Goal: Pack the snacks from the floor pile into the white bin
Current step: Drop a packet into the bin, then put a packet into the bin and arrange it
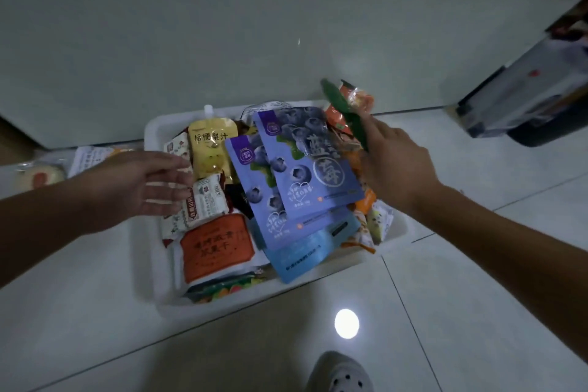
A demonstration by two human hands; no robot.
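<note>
"桔梗梨汁" is read on a yellow pouch (211,146), "蓝莓" on two purple bags (310,165). The left hand (140,184) is held open, fingers spread, over the bin (241,299) at its left side; a green packet (340,108) is gripped by the right hand (391,162) at its far right. The bin, white and set on the floor (95,280), is heaped with snacks (219,245).

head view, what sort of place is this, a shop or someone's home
Likely a home: pale tiled floor, a white bin of snacks set on it, a foot in a slipper.
</note>
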